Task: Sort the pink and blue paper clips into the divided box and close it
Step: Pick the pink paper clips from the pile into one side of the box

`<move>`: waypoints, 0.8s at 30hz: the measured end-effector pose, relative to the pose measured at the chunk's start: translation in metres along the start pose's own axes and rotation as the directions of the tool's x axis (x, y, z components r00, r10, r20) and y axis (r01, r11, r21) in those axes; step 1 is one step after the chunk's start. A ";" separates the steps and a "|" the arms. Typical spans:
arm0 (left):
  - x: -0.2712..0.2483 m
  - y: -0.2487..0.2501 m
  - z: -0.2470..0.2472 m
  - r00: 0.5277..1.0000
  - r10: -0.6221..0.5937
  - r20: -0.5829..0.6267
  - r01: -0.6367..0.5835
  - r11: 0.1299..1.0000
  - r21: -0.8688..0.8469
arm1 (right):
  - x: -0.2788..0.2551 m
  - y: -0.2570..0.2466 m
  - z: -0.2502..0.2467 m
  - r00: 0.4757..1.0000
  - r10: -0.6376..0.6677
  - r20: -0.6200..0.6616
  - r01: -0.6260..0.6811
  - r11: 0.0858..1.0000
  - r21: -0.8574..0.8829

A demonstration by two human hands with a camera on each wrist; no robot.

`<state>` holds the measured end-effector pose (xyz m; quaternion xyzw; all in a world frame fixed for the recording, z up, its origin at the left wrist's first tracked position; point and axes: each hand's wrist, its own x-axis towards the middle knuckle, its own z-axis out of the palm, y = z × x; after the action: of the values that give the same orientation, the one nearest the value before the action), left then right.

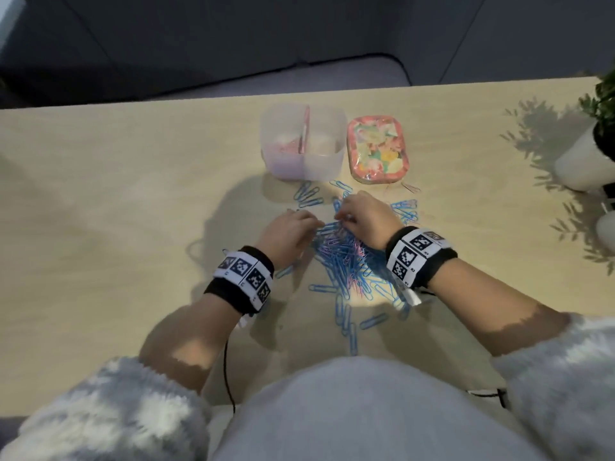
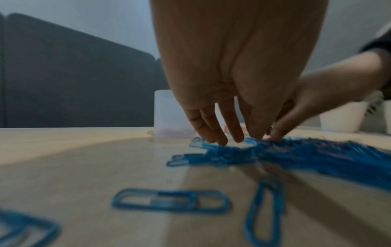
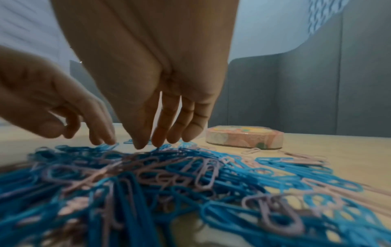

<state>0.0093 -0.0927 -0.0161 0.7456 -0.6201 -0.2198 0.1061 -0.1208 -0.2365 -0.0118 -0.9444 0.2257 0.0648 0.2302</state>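
Overhead, the pale wooden table [image 1: 116, 201] carries a translucent divided plastic box [image 1: 302, 143], open, with pink clips inside. Nearer than the box sprawls a blue-and-pink paper clip pile [image 1: 349, 261]. Wrist views alone show left hand [image 2: 228, 83] and right hand [image 3: 148, 80] with relaxed fingers touching clips, grasping nothing.
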 end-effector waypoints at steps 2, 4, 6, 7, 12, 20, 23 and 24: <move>-0.005 0.002 0.009 0.999 0.043 0.012 -0.044 0.996 0.077 | 0.001 0.000 0.000 1.000 -0.012 0.020 0.013 0.997 -0.079; -0.011 -0.002 0.014 0.998 0.061 0.002 -0.060 0.992 0.114 | 0.000 0.004 0.000 0.999 -0.008 0.032 0.012 0.993 -0.120; -0.015 -0.009 0.014 0.999 0.019 -0.042 -0.013 0.991 0.130 | -0.005 0.011 -0.001 0.999 0.014 0.031 -0.010 0.991 -0.132; -0.017 -0.013 0.012 0.997 -0.009 -0.071 0.018 0.993 0.117 | -0.007 0.014 -0.001 0.999 0.026 0.026 -0.022 0.991 -0.134; -0.020 -0.025 0.008 0.992 -0.007 -0.129 0.022 0.993 0.119 | -0.012 0.015 0.000 1.000 -0.002 0.008 0.003 0.992 -0.127; -0.022 0.004 0.020 0.992 -0.124 -0.008 0.123 0.990 -0.072 | -0.005 0.007 0.007 0.993 -0.103 0.059 0.111 0.981 -0.157; -0.019 0.005 0.019 0.986 -0.163 -0.021 0.162 0.984 -0.068 | -0.005 0.008 0.008 0.994 -0.065 0.089 0.078 0.985 -0.156; -0.018 0.006 0.018 0.984 -0.176 -0.019 0.176 0.984 -0.042 | -0.006 0.009 0.007 0.994 -0.054 0.097 0.067 0.988 -0.141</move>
<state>-0.0066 -0.0744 -0.0263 0.7976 -0.5459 -0.2323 0.1084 -0.1300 -0.2379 -0.0203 -0.9610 0.1805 0.1177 0.1735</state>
